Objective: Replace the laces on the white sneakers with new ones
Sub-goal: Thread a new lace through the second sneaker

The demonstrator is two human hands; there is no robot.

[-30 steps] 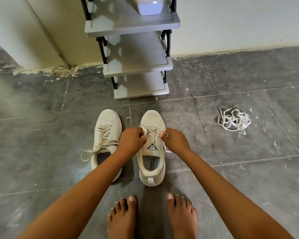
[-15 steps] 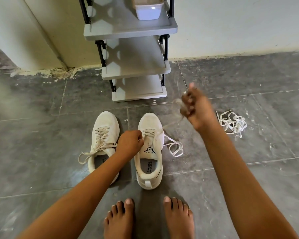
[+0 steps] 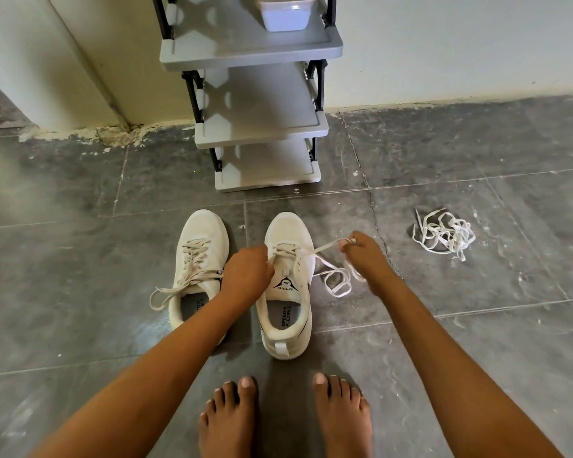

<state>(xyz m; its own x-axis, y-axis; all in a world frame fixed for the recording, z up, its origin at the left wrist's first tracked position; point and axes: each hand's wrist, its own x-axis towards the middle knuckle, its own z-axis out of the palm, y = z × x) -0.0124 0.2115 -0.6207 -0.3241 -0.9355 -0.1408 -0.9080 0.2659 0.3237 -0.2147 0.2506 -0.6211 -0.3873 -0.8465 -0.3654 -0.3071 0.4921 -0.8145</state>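
Observation:
Two white sneakers stand side by side on the grey tiled floor. The left sneaker (image 3: 199, 259) is fully laced, with loose ends trailing left. The right sneaker (image 3: 288, 289) has its upper eyelets unlaced. Its lace (image 3: 334, 279) runs out to the right and loops on the floor. My left hand (image 3: 247, 272) grips the right sneaker's left edge beside the tongue. My right hand (image 3: 364, 256) pinches the lace just right of the shoe, low over the floor. A tangled bundle of white laces (image 3: 444, 233) lies on the floor farther right.
A grey tiered shoe rack (image 3: 262, 127) stands against the wall just behind the sneakers, with a white container (image 3: 285, 14) on its top visible shelf. My two bare feet (image 3: 285, 414) are on the floor just in front of the shoes.
My right hand pulled the lace up and away to the right, drawing it out of the upper eyelets, then came back down beside the shoe. My left hand stayed on the sneaker.

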